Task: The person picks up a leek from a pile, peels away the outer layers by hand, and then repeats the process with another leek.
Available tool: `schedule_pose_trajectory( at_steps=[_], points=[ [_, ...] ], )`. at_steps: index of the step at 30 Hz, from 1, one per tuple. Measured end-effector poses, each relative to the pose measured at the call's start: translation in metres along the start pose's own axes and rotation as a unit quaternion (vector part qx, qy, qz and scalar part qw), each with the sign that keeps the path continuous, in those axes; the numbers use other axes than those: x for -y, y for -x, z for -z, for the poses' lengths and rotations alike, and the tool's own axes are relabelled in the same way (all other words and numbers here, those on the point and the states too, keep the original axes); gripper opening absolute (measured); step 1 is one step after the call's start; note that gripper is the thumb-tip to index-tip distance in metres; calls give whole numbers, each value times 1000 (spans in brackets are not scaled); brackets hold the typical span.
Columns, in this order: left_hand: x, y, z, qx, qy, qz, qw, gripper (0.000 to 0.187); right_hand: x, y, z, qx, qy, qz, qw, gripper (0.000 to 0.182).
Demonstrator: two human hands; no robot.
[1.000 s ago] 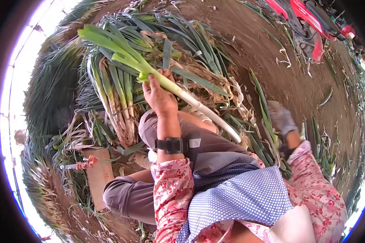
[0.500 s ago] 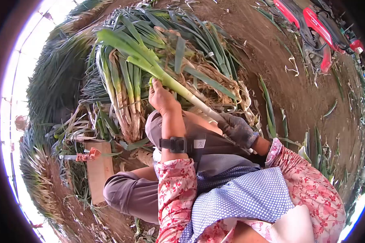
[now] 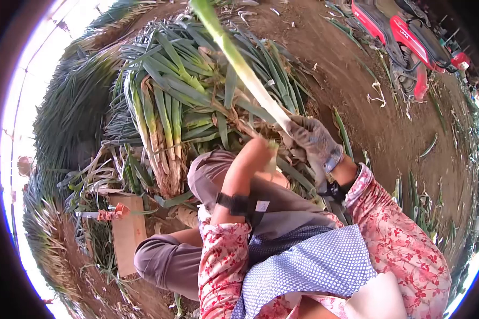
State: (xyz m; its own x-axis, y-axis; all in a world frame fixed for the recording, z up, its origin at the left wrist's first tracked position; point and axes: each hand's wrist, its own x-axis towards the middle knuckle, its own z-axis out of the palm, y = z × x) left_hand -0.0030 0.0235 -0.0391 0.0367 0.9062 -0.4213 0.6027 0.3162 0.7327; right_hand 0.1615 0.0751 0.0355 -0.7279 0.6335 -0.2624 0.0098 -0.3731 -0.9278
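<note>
Swung up: long white-to-green leek (image 3: 244,69), over leafy dark-green heap (image 3: 167,66); grey-gloved R hand (image 3: 315,141) clamped on its white end, prob. for firm support; bare L hand (image 3: 258,153) blurred, can't tell grip.

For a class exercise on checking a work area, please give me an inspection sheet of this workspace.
Surface: brown soil, strewn with scraps.
Job's things: a leek held aslant, leafy end away from the person; a leek heap beyond the knees.
Clutter: a loose leaf on the soil; a board to the person's left.
Hands: gloved right hand grips the leek's white part; bare left hand apart from it, fingers blurred.
Cables: none clearly seen.
Surroundings: red machine, upper right.
</note>
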Motion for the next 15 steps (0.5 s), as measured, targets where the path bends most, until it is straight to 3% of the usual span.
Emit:
schedule_pose_trajectory(
  at_steps=[2,4,5,6,8,10,12,14,15],
  points=[
    [-18,20,13,49,44,28,997,22,2,-6,14,13,-26,21,999,40],
    [-3,6,3,-134,94,-119,979,28,9,-8,21,12,5,31,999,33],
    [-6,7,7,-224,119,-186,949,31,17,-2,17,-38,86,-13,996,28],
    [-21,15,21,-236,295,-38,925,33,11,0,18,-56,222,65,971,28],
    [2,-2,26,-319,561,-125,754,33,-11,7,16,-83,470,215,852,27],
    [-11,6,35,-395,630,-153,651,30,-28,17,4,-94,455,145,874,28],
    [-3,8,37,-450,585,-144,659,36,-30,27,-9,-84,431,82,895,30],
    [6,6,34,-518,522,-91,671,32,-41,27,-7,-88,485,106,864,31],
    [8,5,34,-542,511,-112,658,27,-44,26,-7,-92,512,119,846,31]
  ],
)
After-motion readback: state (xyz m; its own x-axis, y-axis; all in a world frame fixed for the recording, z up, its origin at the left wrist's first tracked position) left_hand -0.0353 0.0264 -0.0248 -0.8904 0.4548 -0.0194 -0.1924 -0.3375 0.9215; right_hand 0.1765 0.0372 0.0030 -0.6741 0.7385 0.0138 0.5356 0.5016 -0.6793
